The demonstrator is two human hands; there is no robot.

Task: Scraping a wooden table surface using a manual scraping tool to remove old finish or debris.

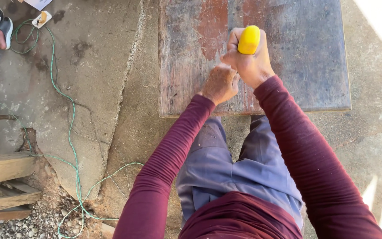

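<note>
Hands meet over a worn wooden board [288, 66] lying on the concrete ground [102, 88]. Right hand [250, 62] is clenched around a yellow tool handle [249, 40], held upright above the board. Left hand [219, 84] curls just beside it, touching; what it pinches is hidden. Green cord [69, 132] trails across the ground.

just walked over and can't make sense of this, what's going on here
A person in a maroon long-sleeved top stands over a worn wooden board with flaking red paint, lying on the concrete ground. The right hand grips a tool by its yellow handle, held upright over the board. The left hand is bunched right beside it, low on the tool. A green cord trails across the ground to the left.
</note>
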